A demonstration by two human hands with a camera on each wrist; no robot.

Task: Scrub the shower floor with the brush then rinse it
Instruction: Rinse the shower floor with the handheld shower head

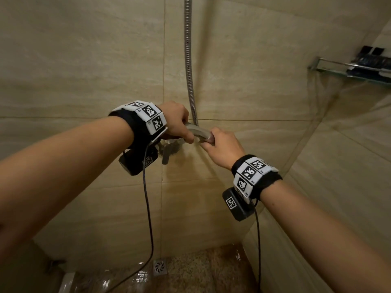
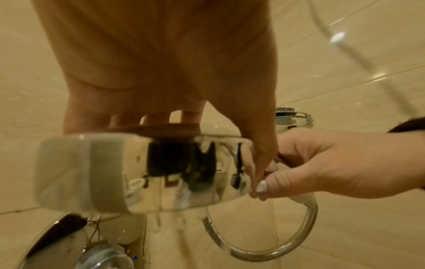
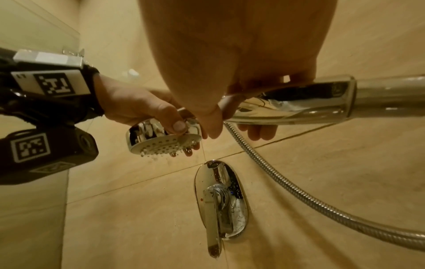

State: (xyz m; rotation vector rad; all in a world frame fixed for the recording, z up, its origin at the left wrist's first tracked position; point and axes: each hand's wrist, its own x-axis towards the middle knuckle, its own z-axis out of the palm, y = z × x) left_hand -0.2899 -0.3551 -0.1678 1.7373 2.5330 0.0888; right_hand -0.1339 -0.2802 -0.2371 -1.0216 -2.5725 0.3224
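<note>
A chrome handheld shower head (image 1: 197,132) is held in front of the tiled wall by both hands. My left hand (image 1: 186,134) grips its round head from above, thumb on the rim (image 3: 179,126). My right hand (image 1: 209,140) is curled round the handle (image 3: 299,105). The nozzle face (image 3: 161,143) points down, with drops hanging from it. A metal hose (image 1: 189,60) runs up the wall and loops below the handle (image 2: 276,251). The brown pebbled shower floor (image 1: 201,269) below is wet and glinting. A dark bristled object (image 1: 368,60) lies on the wall shelf at right.
A chrome mixer plate with a down-pointing lever (image 3: 218,203) sits on the wall just under the shower head. A square floor drain (image 1: 160,267) is near the wall's foot. The metal-and-glass shelf (image 1: 338,67) juts from the right wall. Camera cables hang from both wrists.
</note>
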